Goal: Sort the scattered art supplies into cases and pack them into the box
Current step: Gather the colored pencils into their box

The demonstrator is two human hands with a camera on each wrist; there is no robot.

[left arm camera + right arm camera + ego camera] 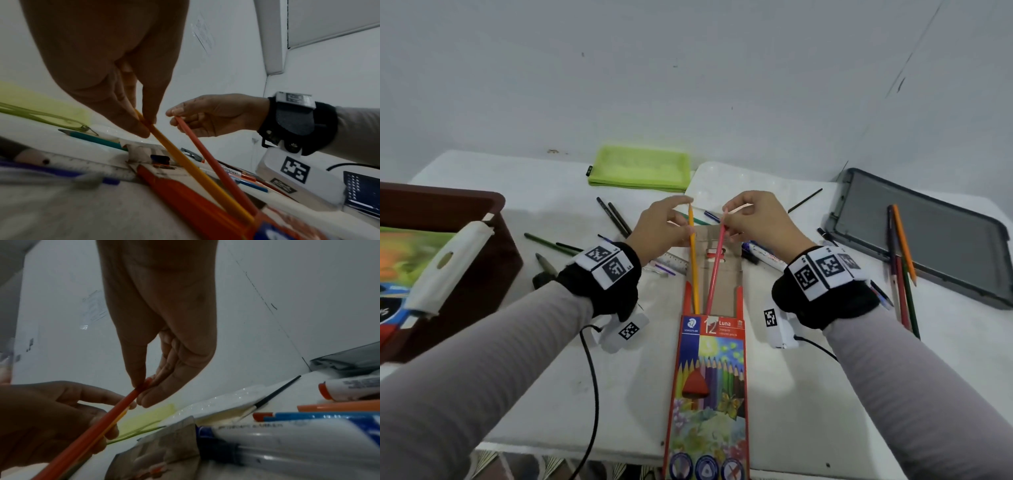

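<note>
Yellow pencil point(694, 260) pinched near its top end by left hand point(661, 226), thumb + forefinger closed on it; lower end sits inside open mouth of pencil carton point(710, 370), tip hidden in there. Red pencil point(715, 270) pinched same way by right hand point(756, 222), just beside the yellow one, lower end also in carton mouth, out of sight. Both slant up away from carton toward the grips; hands close, not touching.

Carton lies flat on white table point(808, 394), flap open below the grips; near end cut off by frame edge.

Beyond the grips: white palette point(722, 181), part covered by hands; green pouch point(640, 168) further back.

L of grip: loose dark pens point(616, 216), ruler point(674, 262) half hidden by left wrist, brown box point(448, 246) cut off at edge.

R of grip: markers point(763, 255) mostly behind right wrist, grey case point(928, 233), loose coloured pencils point(902, 263) across its rim.
</note>
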